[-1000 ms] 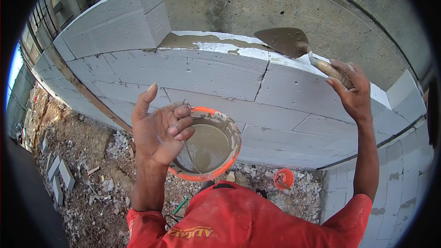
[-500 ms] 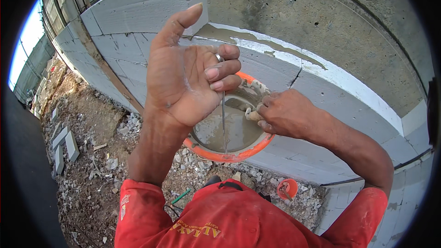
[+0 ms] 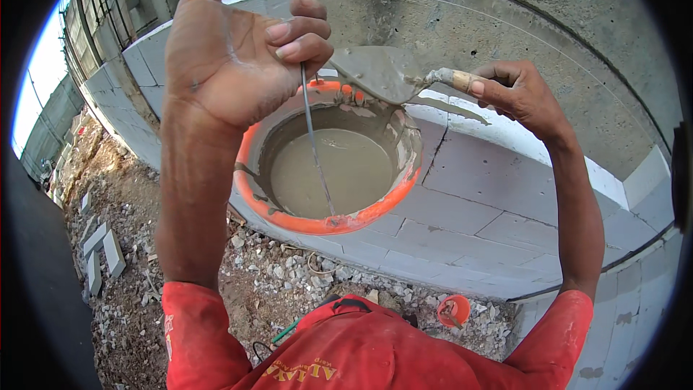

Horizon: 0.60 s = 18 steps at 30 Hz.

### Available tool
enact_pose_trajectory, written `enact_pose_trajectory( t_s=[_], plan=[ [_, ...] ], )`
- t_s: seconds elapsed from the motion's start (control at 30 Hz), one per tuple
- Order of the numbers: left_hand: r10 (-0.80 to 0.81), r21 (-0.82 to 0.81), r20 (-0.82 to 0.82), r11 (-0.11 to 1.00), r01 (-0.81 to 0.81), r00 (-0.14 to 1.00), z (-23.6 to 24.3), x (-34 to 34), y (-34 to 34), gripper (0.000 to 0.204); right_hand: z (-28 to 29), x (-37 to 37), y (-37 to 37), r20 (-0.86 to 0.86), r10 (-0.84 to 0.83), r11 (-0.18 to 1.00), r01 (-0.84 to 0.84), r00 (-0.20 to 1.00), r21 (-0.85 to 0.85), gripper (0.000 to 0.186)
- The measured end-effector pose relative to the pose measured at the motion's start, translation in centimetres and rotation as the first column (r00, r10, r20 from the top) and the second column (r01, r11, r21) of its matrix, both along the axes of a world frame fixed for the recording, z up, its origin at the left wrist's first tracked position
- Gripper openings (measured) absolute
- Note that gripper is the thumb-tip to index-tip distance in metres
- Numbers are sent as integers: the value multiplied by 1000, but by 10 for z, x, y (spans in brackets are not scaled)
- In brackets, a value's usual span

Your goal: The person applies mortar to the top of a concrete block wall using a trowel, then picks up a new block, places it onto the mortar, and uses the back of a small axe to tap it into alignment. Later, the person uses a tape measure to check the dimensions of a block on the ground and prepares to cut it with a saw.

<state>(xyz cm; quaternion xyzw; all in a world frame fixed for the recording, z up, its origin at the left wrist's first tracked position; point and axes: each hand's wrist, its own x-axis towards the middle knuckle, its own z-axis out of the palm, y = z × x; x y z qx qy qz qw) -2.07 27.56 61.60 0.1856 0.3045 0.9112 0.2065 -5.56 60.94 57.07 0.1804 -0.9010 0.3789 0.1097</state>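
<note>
My left hand [image 3: 238, 58] is raised palm up, its fingers curled round the thin wire handle [image 3: 311, 137] of an orange bucket [image 3: 299, 224]. Wet grey mortar [image 3: 332, 173] lies inside the bucket and coats its inner wall. In my right hand [image 3: 525, 97] is a trowel [image 3: 379, 72], gripped by its worn handle. The trowel's blade is covered in mortar and stands over the bucket's far right rim, close to the top of the pale block wall [image 3: 498, 180]. A strip of mortar [image 3: 455, 107] lies along that top.
Behind the block wall rises a rough concrete wall [image 3: 462, 29], with a thin string [image 3: 433, 0] stretched across it. A small orange bucket [image 3: 453, 309] stands on the rubble below. Pale block pieces [image 3: 113, 253] lie on the ground at left.
The trowel has come up out of the bucket, now coated in mortar, as my right hand rose to the right. My left hand and the bucket have shifted left.
</note>
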Motion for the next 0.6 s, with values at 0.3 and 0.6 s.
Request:
enact_pose_trajectory(
  t_s=[0.3, 0.6],
  plan=[
    [89, 30, 103, 995, -93, 991, -46, 5, -11, 58, -23, -44, -13, -430, 121, 878, 106, 894, 468, 42],
    [84, 41, 124, 995, -89, 989, -83, 24, -18, 90, -47, 2, 64, -613, 35, 822, 326, 789, 466, 40]
  ],
)
